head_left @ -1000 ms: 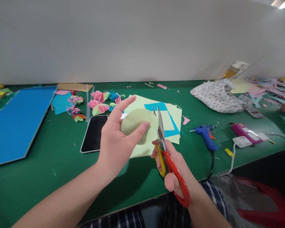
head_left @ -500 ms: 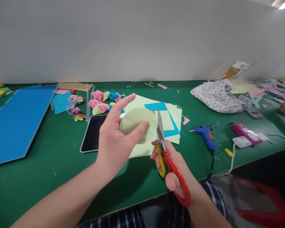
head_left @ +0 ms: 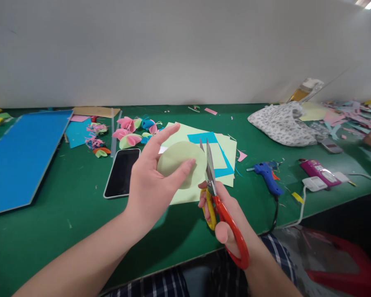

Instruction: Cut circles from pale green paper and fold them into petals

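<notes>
Above the green table (head_left: 80, 231), a round pale-green paper disc (head_left: 173, 159), pinched by left hand (head_left: 156, 179). Right hand (head_left: 227, 214) grips red-and-yellow-handled scissors (head_left: 210, 173), blades parted at disc's right edge. Pale-green sheets (head_left: 228, 144) beneath; black-screened phone (head_left: 119, 173) left; blue glue gun (head_left: 268, 178) right.

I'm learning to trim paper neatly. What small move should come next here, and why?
Probably close the scissors gently on the right rim of the pale green disc: the left hand pinches it, and the right hand holds the blades parted there, one seemingly behind the paper.
</notes>
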`<state>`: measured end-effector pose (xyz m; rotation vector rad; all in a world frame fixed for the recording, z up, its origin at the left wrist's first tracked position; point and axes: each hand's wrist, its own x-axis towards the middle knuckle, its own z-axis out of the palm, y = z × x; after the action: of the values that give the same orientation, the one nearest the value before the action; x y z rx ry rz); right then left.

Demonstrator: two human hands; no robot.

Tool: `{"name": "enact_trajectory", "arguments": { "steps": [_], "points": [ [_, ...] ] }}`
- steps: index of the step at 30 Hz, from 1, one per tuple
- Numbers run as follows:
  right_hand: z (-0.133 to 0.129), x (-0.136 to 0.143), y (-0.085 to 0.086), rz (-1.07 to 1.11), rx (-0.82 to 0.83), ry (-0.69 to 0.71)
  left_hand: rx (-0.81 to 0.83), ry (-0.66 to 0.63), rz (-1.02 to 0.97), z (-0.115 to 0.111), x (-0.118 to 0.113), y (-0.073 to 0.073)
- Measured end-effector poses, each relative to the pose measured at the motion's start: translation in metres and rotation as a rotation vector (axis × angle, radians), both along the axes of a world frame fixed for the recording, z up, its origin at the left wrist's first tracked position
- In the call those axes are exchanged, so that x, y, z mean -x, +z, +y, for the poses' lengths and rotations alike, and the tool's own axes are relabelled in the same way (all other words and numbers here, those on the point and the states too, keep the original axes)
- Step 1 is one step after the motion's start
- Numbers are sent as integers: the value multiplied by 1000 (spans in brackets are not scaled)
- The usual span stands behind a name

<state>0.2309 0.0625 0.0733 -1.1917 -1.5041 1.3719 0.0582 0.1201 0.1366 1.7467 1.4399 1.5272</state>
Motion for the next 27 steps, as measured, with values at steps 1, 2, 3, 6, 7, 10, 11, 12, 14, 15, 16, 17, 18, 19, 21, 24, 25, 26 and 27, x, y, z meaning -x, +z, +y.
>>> {"name": "enact_trajectory", "arguments": {
  "steps": [1,2,3,6,7,10,11,12,14,15,16,17,18,19,21,24,25,26,27],
  "points": [
    [0,0,1,48,26,-1,1,1,4,0,0,0],
    [0,0,1,95,49,-2,2,0,6,0,0,0],
    [0,0,2,126,65,-6,3,-1,7,-1,0,1],
    [-1,0,3,146,83,-12,3,-3,1,0,0,1],
    [-1,0,3,148,86,-14,1,-3,-3,0,0,2],
    [-1,0,2,149,91,-25,-8,-2,-6,0,0,2],
    [-2,0,2,146,90,-26,-9,-2,-3,1,1,2],
    [-2,0,2,142,88,-23,-8,-4,-2,1,1,2],
    [-2,-1,2,135,90,-14,-10,-25,-11,2,2,2],
    [-2,-1,2,133,92,-14,-11,-42,-23,2,3,3],
    [-3,-2,2,132,94,-14,-14,-60,-37,3,4,3],
    [-3,-2,2,133,96,-14,-18,-79,-50,3,5,3],
    [-3,-2,2,134,97,-12,-19,-91,-58,3,6,4],
    [-3,-2,2,137,96,-11,-17,-103,-61,4,7,4],
    [-2,-2,0,142,89,-5,-6,-117,-66,5,8,5],
    [-2,-3,-4,141,58,-8,10,-135,-74,7,10,6],
    [-2,-3,-5,139,44,-8,13,-141,-72,7,11,6],
    [-2,-3,-5,135,32,-11,18,-144,-66,8,12,6],
    [-2,-3,-6,131,24,-13,23,-149,-60,8,13,6]
  ]
}}
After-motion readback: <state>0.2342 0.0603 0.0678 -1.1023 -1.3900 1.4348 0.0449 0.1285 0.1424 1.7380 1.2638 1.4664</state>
